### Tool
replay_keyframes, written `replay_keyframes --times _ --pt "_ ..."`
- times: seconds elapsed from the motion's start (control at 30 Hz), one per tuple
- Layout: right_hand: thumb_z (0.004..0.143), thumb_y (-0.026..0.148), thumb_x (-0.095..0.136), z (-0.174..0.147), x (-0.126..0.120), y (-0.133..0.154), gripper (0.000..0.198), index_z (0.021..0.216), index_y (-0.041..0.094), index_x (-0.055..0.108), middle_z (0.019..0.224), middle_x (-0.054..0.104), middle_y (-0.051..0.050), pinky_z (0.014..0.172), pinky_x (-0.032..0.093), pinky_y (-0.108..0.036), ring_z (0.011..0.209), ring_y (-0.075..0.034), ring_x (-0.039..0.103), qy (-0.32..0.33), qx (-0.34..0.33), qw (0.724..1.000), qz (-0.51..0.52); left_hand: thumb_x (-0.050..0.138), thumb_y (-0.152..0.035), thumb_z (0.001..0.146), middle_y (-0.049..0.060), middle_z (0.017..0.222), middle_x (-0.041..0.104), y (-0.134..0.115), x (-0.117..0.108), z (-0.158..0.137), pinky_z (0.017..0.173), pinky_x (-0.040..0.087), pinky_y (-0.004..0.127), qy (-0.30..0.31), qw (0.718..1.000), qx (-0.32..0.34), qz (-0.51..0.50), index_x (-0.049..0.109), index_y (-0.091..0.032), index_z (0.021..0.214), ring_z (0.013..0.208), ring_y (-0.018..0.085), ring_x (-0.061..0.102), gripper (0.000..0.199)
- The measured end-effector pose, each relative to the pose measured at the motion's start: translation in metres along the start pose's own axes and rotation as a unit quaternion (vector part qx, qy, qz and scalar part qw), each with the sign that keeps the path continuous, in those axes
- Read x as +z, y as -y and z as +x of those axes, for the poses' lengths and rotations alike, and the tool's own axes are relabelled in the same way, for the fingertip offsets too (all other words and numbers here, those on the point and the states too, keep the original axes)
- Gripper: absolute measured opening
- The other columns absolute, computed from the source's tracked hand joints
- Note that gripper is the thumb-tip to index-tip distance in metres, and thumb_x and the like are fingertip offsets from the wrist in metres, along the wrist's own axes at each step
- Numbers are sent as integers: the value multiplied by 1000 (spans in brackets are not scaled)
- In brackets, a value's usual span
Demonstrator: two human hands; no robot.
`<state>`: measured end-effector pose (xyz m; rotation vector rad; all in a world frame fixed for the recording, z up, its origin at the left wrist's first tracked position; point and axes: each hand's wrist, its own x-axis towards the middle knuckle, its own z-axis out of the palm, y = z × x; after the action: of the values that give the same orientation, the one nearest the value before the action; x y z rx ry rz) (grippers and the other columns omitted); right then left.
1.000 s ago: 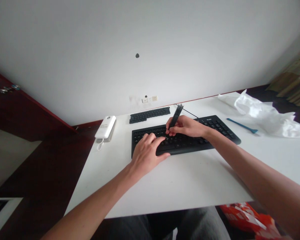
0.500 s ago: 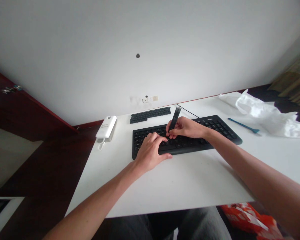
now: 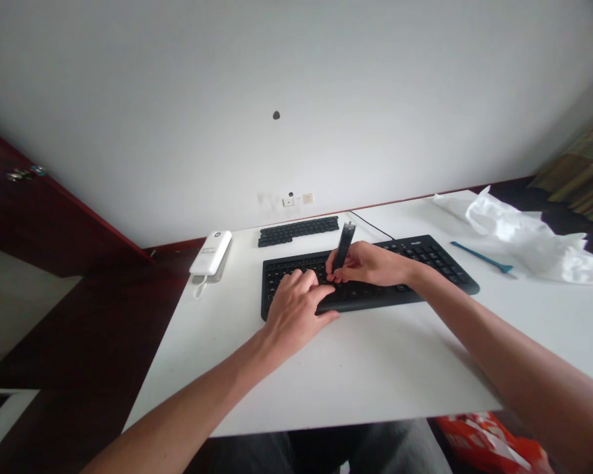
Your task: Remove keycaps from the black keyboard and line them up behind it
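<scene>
A black keyboard (image 3: pixel 375 301) lies on the white table, its left half showing bare key positions and its right half fitted with keys. My left hand (image 3: pixel 296 306) rests over its left part, fingers on the key area and thumb spread at the front edge; it holds nothing that I can see. In my right hand (image 3: pixel 363 263) is a slim black stick-like tool (image 3: pixel 344 243), pinched nearly upright with its lower end down at the middle of the keyboard. My fingers hide that end. Behind the keyboard, loose black keycaps (image 3: pixel 299 230) stand in close rows.
A white power bank (image 3: pixel 211 253) with a strap lies at the left. To the right are a blue brush-like stick (image 3: pixel 481 257) and a crumpled white plastic sheet (image 3: pixel 528 234). A black cable (image 3: pixel 370 224) runs behind the keyboard. The table's front edge (image 3: pixel 356 428) is near my lap.
The black tool's upper end was smeared by motion and now shows sharply, a little lower. My left hand stays on the keyboard. The whole view has shifted slightly.
</scene>
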<state>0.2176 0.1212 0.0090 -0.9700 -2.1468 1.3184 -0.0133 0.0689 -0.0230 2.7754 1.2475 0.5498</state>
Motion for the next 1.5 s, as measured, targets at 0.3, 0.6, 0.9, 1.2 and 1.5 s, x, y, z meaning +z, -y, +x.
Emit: replay_keyframes --times 0.3,0.6,0.9,1.2,1.5 --pt "94 32 62 -6 -1 17 19 104 21 73 88 73 -4 70 49 -29 80 -20 66 28 -17 995 -98 81 -46 83 4 98 63 0 2 -1 88 47 40 -1 1000 7 11 74 -28 123 95 24 55 45" --pt "94 42 66 -5 -11 2 31 110 16 70 103 71 -8 80 52 -34 88 -21 64 63 -4 998 15 82 -47 82 3 98 62 2 3 -2 87 47 39 -7 1000 11 7 74 -29 124 94 22 55 46" --pt "93 43 67 -8 -15 -1 31 112 17 69 110 71 -9 85 53 -35 93 -20 65 75 17 996 37 82 -46 82 3 99 61 1 3 -2 87 47 40 -10 1000 16 8 73 -29 124 94 22 55 46" --pt "90 48 70 -5 -20 -9 39 111 15 70 105 75 -11 84 58 -39 97 -25 71 -1 -1 997 79 85 -42 80 5 107 60 3 2 -1 93 49 43 -20 999 17 -20 69 -28 128 101 24 55 53" --pt "86 45 74 -6 -24 -11 34 104 16 72 93 79 -8 83 61 -38 87 -24 75 -21 54 997 54 88 -52 73 7 127 58 8 7 12 103 46 48 -23 998 26 -60 69 -28 125 121 30 52 61"
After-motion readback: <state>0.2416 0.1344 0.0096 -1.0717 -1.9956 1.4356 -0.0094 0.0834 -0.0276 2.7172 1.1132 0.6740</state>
